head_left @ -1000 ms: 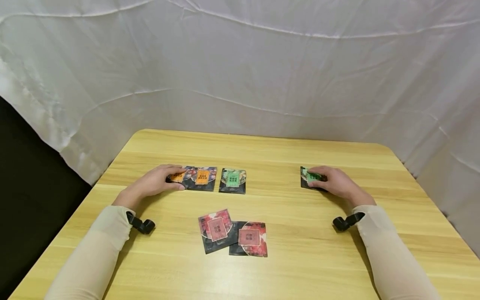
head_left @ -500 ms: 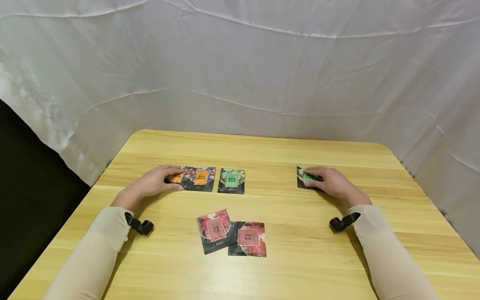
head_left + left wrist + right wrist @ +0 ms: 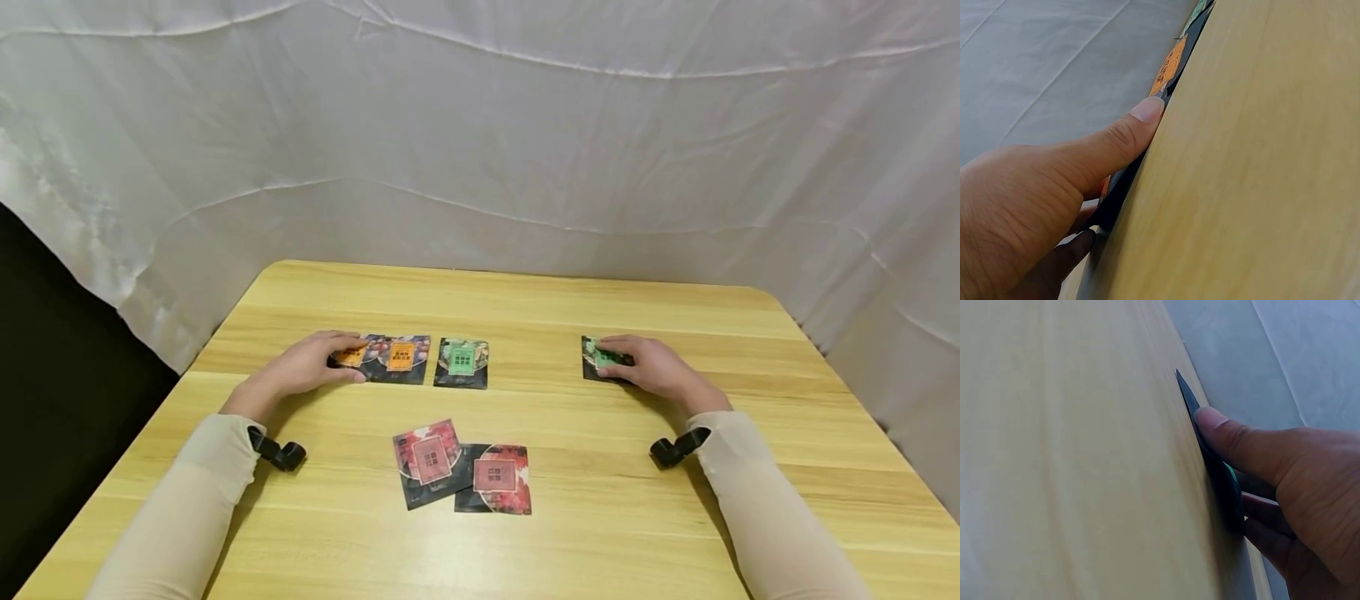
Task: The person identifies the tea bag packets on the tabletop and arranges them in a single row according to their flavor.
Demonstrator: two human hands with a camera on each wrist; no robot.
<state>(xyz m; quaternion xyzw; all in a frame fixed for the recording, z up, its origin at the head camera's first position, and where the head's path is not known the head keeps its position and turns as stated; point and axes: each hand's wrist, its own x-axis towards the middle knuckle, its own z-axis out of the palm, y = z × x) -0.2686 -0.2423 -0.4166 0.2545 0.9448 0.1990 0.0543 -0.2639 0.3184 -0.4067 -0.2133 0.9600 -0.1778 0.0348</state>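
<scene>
A: What is the right hand (image 3: 660,371) doing now?

B: It is lying flat on a green-labelled sachet (image 3: 597,360) at the right part of the wooden table (image 3: 600,500). The fingers are resting on top of it and the thumb (image 3: 1229,434) is pressing at its near edge, so it is pinching the sachet lightly against the table.

A: And the left hand (image 3: 303,371)?

B: It is covering the end of an orange-labelled sachet (image 3: 352,356) at the left of the row, with the thumb (image 3: 1125,134) lying along its edge. The fingers are only slightly bent.

A: How will such a sachet handle, do you think?

B: It is looking thin, light and flexible, probably with a smooth foil that is slipping easily on the wood. I am thinking the best hold is at an edge or a corner, between thumb and fingers.

A: Is something standing in the way?

B: A second orange sachet (image 3: 402,357) is touching the first one. Another green sachet (image 3: 461,362) is lying just beside these. Two red sachets (image 3: 463,473) are overlapping nearer to the person, well apart from both hands.
</scene>
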